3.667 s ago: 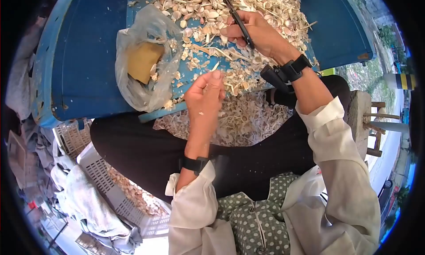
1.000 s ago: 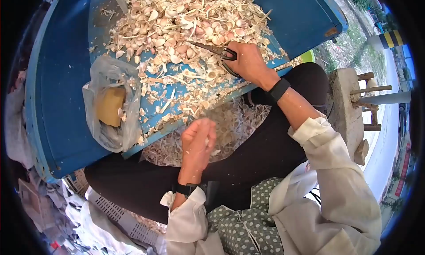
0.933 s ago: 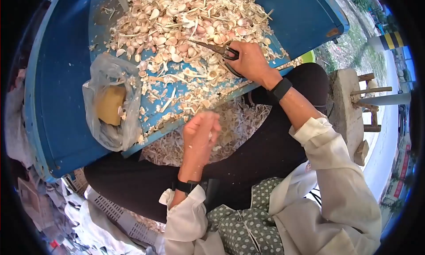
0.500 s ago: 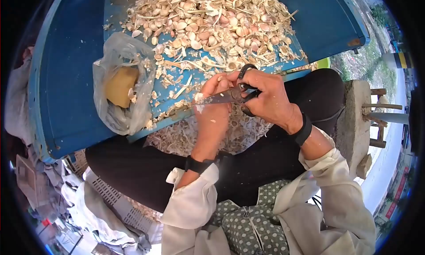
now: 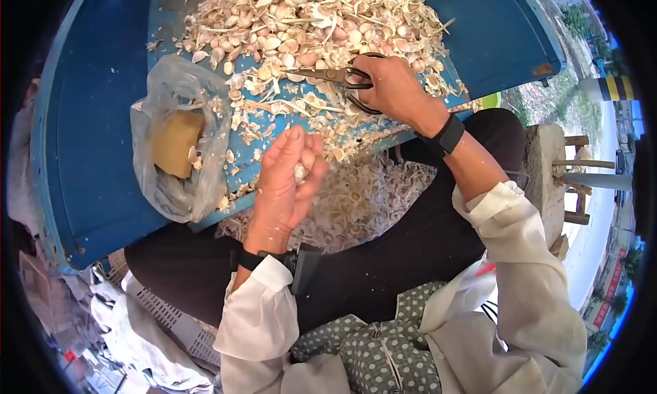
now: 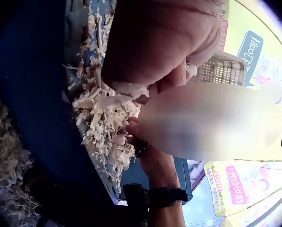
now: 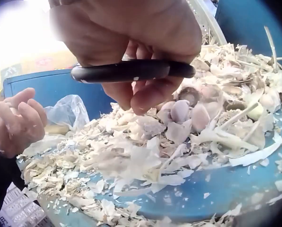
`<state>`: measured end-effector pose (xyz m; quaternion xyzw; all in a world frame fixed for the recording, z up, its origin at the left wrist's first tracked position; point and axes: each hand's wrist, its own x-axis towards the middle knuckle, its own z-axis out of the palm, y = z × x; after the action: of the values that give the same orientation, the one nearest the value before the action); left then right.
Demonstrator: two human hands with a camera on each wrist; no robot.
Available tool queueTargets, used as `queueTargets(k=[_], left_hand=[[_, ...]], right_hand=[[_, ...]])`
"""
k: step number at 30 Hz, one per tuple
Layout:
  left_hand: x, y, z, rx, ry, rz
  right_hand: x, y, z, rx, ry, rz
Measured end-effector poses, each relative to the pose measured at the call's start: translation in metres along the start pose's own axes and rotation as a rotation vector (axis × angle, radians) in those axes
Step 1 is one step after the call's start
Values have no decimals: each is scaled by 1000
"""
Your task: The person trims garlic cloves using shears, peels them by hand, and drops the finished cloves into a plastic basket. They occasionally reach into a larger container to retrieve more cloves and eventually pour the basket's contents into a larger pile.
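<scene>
My left hand (image 5: 274, 182) is raised near the front edge of the blue table, fingers curled round pale garlic cloves (image 5: 307, 160). In the left wrist view that hand (image 6: 164, 42) fills the top, with loose skin at its fingers. My right hand (image 5: 397, 93) grips dark-handled scissors (image 5: 334, 74) over the near side of the garlic pile (image 5: 294, 34), blades pointing left. The right wrist view shows the black scissor handle (image 7: 126, 71) across the right hand's fingers, close over cloves and peel. The two hands are apart.
A clear plastic bag (image 5: 161, 195) with a tan block (image 5: 176, 144) lies on the blue table (image 5: 89, 154) at the left. Peel scraps cover the near edge and the heap below (image 5: 363, 202). A wooden stool (image 5: 544, 168) stands at the right, a plastic crate (image 5: 168, 319) lower left.
Half a second ago the hands were together, scissor blades across the left hand. The right hand has since moved up to the pile with the scissors; the left has shifted left and turned, showing cloves.
</scene>
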<state>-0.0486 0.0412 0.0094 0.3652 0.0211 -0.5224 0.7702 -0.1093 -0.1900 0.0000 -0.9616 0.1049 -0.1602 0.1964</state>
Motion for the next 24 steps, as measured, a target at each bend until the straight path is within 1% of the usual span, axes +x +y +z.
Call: queueTargets(k=[1,3,4,6,8,10,11,13,14,16,17,18,19,20,21,22,24], left_hand=[[0,-2,-2,-9,6,-2],[1,-2,-5,69,31,-11],[3,-2,-5,64,35,-5],[4,-4,1,73,42,-3],[10,-2,5,117,46,-2],[15,-6,-4,-43,-3,-8],[15,-7,-7,-44,-2,-8],[14,-7,-14,-99,-21,-9],[12,-7,-13,-99,-14,-10],[11,-7,-6,-72,114,3],[10,-6,-2,-74,117,2],[10,-4,1,21,88,46],[9,-3,3,116,65,88],[8,-4,5,114,73,82],[10,-5,9,218,78,104],[11,-5,11,324,80,127],[10,-9,5,379,48,140]], right_hand=[[-2,3,3,0,-11,-1],[-3,-1,-5,105,-70,124],[-2,-3,-10,106,-75,116],[-4,-11,-20,140,33,73],[-1,-17,-21,146,12,90],[3,-17,-13,172,22,156],[4,-17,-7,172,21,156],[5,-17,6,97,-12,102],[4,-18,8,103,-16,103],[4,-22,9,129,-45,131],[4,-27,3,157,-67,152],[6,-33,-5,158,-70,147],[6,-41,-13,221,-115,99],[4,-48,-21,284,-159,59],[5,-56,-26,354,-172,-2],[7,-63,-28,356,-171,1],[10,-72,-28,416,-274,-141]])
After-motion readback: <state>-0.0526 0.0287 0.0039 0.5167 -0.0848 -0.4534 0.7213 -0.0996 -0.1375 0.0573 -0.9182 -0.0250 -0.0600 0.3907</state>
